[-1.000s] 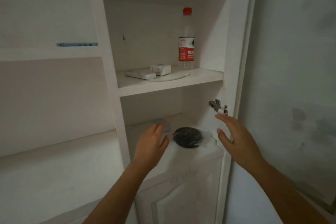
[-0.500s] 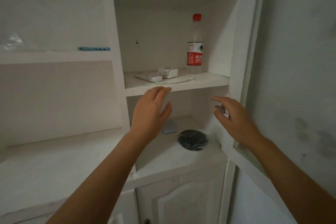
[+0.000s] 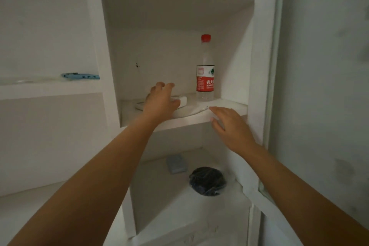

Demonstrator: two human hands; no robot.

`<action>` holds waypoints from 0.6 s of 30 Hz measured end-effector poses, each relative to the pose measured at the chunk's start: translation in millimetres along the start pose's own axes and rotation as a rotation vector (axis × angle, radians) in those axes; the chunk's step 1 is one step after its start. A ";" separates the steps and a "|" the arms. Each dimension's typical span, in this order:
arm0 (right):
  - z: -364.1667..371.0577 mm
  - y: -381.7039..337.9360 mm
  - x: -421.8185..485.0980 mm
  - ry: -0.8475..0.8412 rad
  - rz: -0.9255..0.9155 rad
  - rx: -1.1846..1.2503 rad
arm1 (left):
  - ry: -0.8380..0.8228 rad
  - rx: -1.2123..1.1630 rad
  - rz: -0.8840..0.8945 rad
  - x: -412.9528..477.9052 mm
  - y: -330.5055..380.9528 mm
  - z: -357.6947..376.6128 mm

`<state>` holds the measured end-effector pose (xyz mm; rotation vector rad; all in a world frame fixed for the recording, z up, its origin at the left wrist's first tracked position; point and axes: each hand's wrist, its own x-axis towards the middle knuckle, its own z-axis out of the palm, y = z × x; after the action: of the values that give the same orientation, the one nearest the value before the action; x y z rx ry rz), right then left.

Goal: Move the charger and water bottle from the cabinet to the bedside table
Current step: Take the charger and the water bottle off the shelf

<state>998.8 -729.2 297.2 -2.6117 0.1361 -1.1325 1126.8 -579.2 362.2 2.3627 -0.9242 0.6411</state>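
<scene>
Up front, the white cabinet [image 3: 261,50] fills most of the view, with an open upper shelf [image 3: 229,109] and a lower shelf [image 3: 159,195] beneath it. To the left a side ledge [image 3: 50,90] carries a thin blue object [image 3: 79,76].

Both bare forearms reach up from the bottom edge toward the upper shelf. The left hand [image 3: 161,102] is over the shelf, fingers spread and curved, its grip open and closed on nothing. The right hand [image 3: 229,126] is at the shelf's front edge, fingers loosely extended, its grip open and empty too; whether the fingertips touch the edge I cannot tell.

The bottle [image 3: 205,70] stands upright at the back right of the upper shelf, clear with a red cap and red label. It lies at about 2 o'clock from the left hand, near but apart, and at about 11 o'clock from the right hand, also apart.

The charger [image 3: 182,101] is a small white block lying on the same shelf, just at 3 o'clock of the left hand's thumb, partly hidden by the hand; contact is unclear. A flat white item [image 3: 139,105] peeks out at 9 o'clock of that hand, and a white cable [image 3: 196,111] curves along the shelf toward the right fingertips.

On the lower shelf lie a dark round bundle [image 3: 207,180] and, at its 10 o'clock, a small grey pad [image 3: 176,164].
</scene>
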 end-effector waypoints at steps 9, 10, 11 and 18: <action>-2.4 -5.5 8.8 0.077 0.032 -0.124 | -0.316 0.211 -0.083 48.8 -0.5 24.5; -2.5 -3.4 10.6 0.075 0.031 -0.132 | -0.316 0.243 -0.083 51.0 -0.7 25.5; -2.6 -1.8 12.1 0.073 0.026 -0.141 | -0.313 0.266 -0.084 53.0 -1.7 26.7; -5.1 3.2 15.5 0.042 0.029 -0.113 | -0.303 0.208 -0.111 59.2 -3.4 30.0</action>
<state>1005.8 -736.5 310.4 -2.6751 0.2535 -1.2035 1175.1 -623.4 373.5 2.7294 -0.8765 0.3556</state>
